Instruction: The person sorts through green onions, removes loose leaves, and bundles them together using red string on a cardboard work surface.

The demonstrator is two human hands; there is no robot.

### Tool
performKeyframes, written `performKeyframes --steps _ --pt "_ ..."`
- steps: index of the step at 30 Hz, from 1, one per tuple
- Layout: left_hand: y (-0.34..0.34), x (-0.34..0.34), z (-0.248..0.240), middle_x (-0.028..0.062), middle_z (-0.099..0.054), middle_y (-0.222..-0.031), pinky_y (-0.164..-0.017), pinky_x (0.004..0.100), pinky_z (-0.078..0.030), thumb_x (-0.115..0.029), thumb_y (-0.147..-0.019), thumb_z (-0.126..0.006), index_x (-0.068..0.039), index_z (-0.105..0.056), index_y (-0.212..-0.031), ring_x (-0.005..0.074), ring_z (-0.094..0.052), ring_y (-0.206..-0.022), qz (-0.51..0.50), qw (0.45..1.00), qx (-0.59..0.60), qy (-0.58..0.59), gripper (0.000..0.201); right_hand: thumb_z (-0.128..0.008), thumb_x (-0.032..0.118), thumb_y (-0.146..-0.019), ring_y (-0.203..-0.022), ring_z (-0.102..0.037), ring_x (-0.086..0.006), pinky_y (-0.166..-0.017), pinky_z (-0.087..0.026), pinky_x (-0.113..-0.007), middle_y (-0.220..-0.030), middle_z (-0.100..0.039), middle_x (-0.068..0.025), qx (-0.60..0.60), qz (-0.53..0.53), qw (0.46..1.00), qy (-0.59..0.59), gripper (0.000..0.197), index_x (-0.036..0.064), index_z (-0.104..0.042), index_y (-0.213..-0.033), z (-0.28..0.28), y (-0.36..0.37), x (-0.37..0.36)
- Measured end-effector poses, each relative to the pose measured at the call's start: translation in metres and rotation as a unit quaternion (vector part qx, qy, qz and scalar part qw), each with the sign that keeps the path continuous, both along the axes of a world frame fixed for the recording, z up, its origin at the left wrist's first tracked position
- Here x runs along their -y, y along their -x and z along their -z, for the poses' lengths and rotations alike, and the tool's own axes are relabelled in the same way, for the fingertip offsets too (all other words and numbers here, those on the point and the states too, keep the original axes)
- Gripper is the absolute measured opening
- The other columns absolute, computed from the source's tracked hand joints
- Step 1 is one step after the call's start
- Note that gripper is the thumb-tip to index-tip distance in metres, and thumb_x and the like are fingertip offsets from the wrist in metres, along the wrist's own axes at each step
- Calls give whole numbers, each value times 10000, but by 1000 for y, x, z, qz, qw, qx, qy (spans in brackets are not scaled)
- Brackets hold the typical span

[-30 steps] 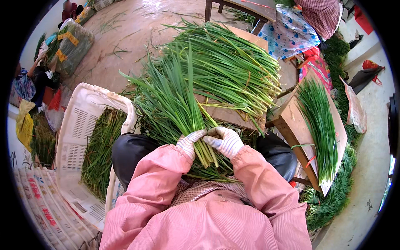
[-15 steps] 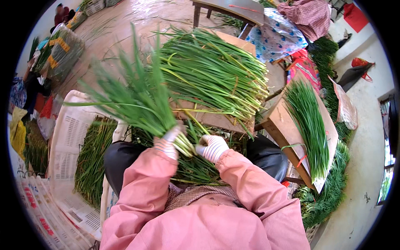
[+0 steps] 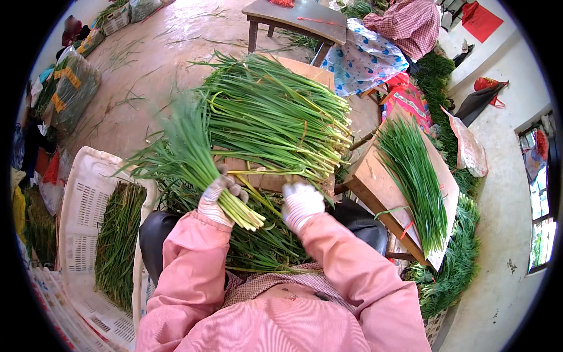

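My left hand (image 3: 216,196), in a striped white glove, is closed round a bunch of garlic chives (image 3: 193,154). Their pale cut ends point toward me and their green leaves spread up and to the left, the tips blurred. To the right of it, my gloved right hand (image 3: 302,205) is just below the near edge of a large chive pile (image 3: 272,117); motion and the back of the hand hide its fingers. A yellowish stalk (image 3: 267,172) lies between the hands and the pile. Loose chives (image 3: 264,243) cover my lap area.
On the right, a small wooden table (image 3: 366,185) bears a neat chive bundle (image 3: 415,182) with a red tie. A white plastic basket (image 3: 82,193) with darker chives (image 3: 120,240) stands left. Another table (image 3: 293,17) is ahead, and more greens (image 3: 454,258) line the right wall.
The hands have moved apart: the left has gone left with the chive bunch, its cut ends now away from the right hand. The whole view has also shifted slightly.
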State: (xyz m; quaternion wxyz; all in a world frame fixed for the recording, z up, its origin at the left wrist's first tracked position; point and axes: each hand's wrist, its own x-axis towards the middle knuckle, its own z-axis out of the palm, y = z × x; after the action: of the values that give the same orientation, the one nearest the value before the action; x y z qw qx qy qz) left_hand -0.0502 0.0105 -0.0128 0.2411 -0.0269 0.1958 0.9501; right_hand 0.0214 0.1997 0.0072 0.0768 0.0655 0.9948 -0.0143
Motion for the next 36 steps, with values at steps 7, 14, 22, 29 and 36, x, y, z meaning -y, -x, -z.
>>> performKeyframes --steps 7,14,22,29,36 --pt "-13 -25 0 33 -635 -870 -784 448 -524 -46 -713 -716 -162 -597 -936 211 -633 -789 76 992 99 34 278 -611 257 -755 -815 -587 -331 -712 -485 -433 -888 -601 -139 -186 -2 982 33 252 118 -601 -965 -5 -2 -57" --pt "-3 -39 14 101 -614 -1090 -865 461 -483 -49 -707 -715 -136 -552 -985 279 -579 -1011 101 989 108 25 334 -584 231 -779 -892 -597 -327 -758 -493 -439 -1045 -554 -151 68 45 994 -77 304 128 -538 -1061 -13 28 -87" --pt "10 -17 -4 80 -566 -1175 -908 446 -445 -41 -702 -685 -155 -539 -1024 274 -537 -1073 -30 999 21 4 371 -548 158 -871 -793 -587 -294 -730 -467 -349 -846 -618 -162 -142 -64 972 178 185 22 -581 -992 -106 21 -92" --pt "18 17 -16 45 -614 -957 -740 435 -511 -33 -683 -702 -162 -525 -1041 216 -598 -821 -116 993 15 4 420 -603 345 -861 -796 -553 -133 -737 -446 -285 -843 -623 -46 92 31 975 200 335 56 -631 -1029 -192 27 -132" --pt "20 17 -13 31 -590 -815 -681 398 -541 -118 -728 -707 -150 -519 -1096 194 -598 -746 -119 992 -9 -37 414 -600 477 -823 -373 -391 -83 -347 -303 -231 -519 -459 30 -101 206 897 377 399 79 -634 -826 -335 24 -128"
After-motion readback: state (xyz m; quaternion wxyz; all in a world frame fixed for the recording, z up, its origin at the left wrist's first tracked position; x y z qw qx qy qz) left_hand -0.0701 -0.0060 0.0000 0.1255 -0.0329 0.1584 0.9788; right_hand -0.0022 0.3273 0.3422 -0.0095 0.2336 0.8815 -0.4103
